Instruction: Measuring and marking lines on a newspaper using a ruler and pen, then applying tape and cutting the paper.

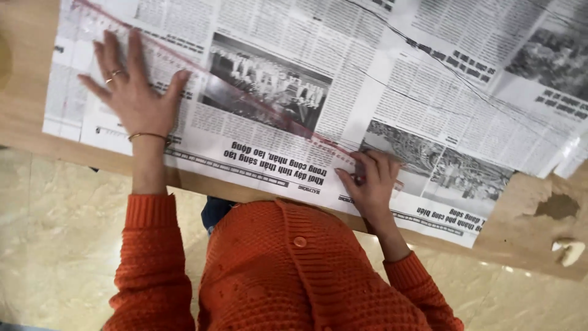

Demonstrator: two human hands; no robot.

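Two hands work a newspaper sheet (318, 92) spread on a wooden table (520, 227). Left hand (131, 92), fingers splayed flat, pins a long pink ruler (245, 92); right hand (370, 184) pinches a pen at the ruler's near end. Step in hand appears to be ruling a line; it calls for an unmoving ruler.

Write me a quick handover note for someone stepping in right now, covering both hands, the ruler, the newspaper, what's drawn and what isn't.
Left hand: flat, fingers spread, pressing the upper-left end of the long clear ruler onto the newspaper.
Right hand: fingers pinched at the ruler's lower-right end, apparently around a pen; the tool itself is mostly hidden.
Newspaper is spread over the wooden table, its near edge at the table's edge. The ruler lies diagonally across it.
Done: long dark lines already cross the right part of the sheet.
Left: whether a line along the ruler's present position has been drawn cannot be told; check before lifting the ruler.
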